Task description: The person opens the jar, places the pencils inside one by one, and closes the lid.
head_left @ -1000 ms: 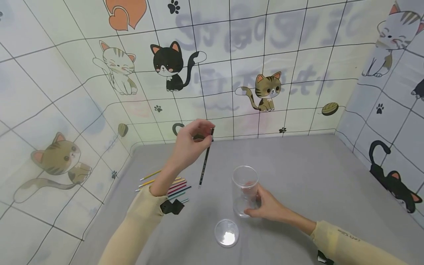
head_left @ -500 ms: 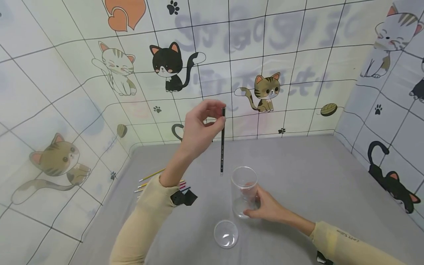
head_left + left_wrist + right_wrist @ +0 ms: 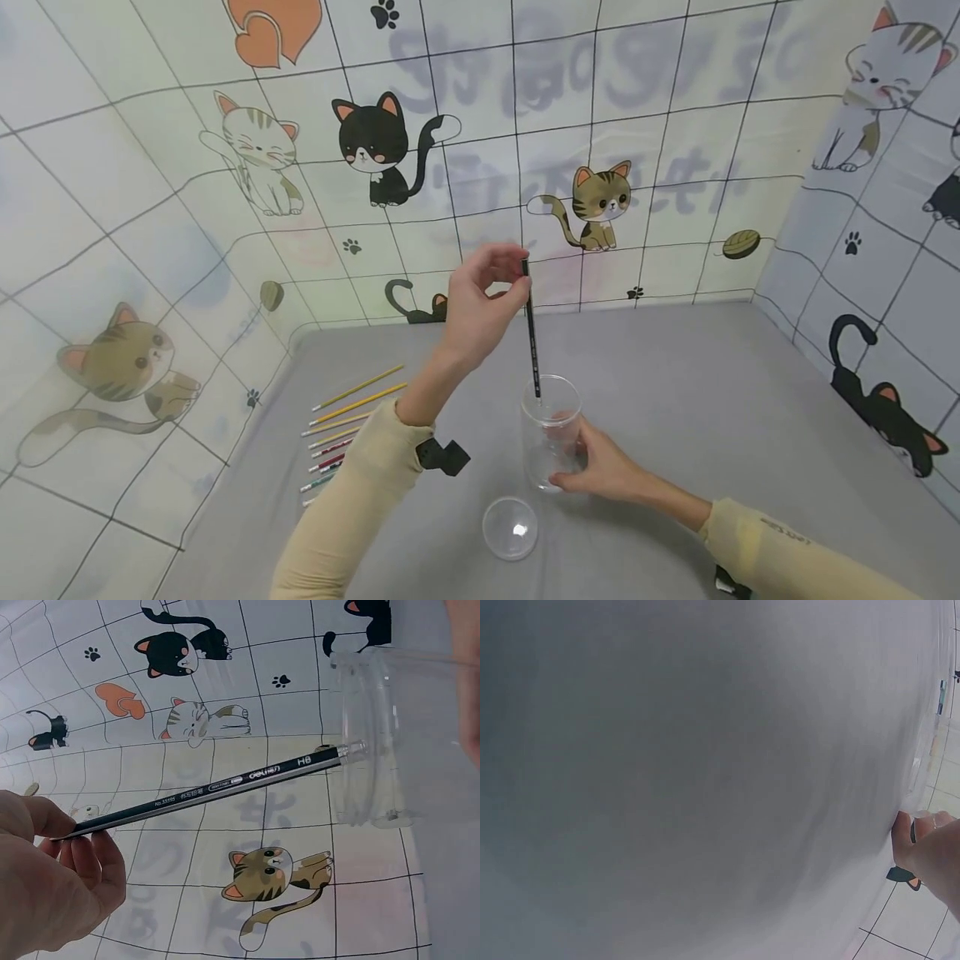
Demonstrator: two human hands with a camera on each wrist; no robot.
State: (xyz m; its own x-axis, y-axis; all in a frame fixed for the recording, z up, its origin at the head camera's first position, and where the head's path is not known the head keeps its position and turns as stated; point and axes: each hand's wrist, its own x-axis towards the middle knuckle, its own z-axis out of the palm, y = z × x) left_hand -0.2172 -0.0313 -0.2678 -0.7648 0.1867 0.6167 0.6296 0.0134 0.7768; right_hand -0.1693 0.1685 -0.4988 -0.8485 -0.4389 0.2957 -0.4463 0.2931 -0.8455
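Note:
My left hand pinches a black HB pencil by its upper end between thumb and fingers. The pencil hangs nearly upright, its lower end just at the mouth of a clear jar. In the left wrist view the pencil shows its printed side, and its metal-tipped end overlaps the jar's rim. My right hand grips the jar low on its right side, and the jar stands upright on the table. The right wrist view shows mostly table, with part of my right hand at the edge.
A round clear lid lies in front of the jar. Several pencils lie in a row at the left, partly behind my left sleeve. The grey table backs onto a cat-print curtain.
My left hand has carried the pencil rightward, rising and then dipping, from left of the jar to over its mouth. The right hand and jar have stayed put.

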